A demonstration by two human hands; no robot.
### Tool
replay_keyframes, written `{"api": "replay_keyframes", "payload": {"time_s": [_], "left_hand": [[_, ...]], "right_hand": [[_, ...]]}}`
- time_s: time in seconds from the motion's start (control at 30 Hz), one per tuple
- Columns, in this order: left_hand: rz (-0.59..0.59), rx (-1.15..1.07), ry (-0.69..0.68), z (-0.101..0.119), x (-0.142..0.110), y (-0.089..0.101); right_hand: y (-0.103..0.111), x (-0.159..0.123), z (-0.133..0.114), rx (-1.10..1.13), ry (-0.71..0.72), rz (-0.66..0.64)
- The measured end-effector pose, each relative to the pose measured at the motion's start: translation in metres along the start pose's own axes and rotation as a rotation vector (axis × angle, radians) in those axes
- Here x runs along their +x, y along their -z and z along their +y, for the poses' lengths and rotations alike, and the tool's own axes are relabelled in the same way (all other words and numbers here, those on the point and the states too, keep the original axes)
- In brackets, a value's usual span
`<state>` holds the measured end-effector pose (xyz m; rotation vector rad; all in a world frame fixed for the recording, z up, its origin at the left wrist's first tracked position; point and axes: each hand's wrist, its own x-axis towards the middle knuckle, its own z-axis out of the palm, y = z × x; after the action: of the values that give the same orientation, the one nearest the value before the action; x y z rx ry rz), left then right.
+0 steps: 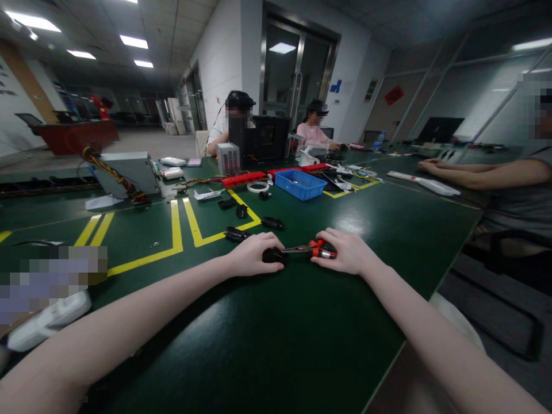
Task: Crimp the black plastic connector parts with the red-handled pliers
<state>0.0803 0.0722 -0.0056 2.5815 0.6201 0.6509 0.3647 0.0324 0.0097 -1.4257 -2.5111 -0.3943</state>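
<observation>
Some work apparently remains, since the left hand (255, 254) pinches a small black plastic-looking piece (273, 256) while the right hand (347, 250) holds red-handled metal pliers (304, 249) at its edge.

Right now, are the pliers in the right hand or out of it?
In: the right hand holds the pliers by their red handles, between thumb and fingers. Whether the jaws are open, I cannot tell.

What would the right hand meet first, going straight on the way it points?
Its pliers would probably meet the black part in the left hand first; whether they touch now is unclear.
</observation>
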Motion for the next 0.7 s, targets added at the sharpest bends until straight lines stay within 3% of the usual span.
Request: {"api": "replay_keyframes", "payload": {"time_s": [0.23, 0.53, 0.7], "left_hand": [[0.008, -0.03, -0.013, -0.0024, 0.0011, -0.0006], [0.036, -0.167, 0.018, -0.0026, 0.0021, -0.0003], [0.05, -0.169, 0.023, -0.0024, 0.0019, -0.0003]], "right_hand": [[0.001, 0.0003, 0.0011, -0.065, 0.062, 0.082], [0.006, -0.0008, 0.0046, -0.066, 0.154, 0.316], [0.0039, 0.0001, 0.005, -0.057, 0.147, 0.264]]}}
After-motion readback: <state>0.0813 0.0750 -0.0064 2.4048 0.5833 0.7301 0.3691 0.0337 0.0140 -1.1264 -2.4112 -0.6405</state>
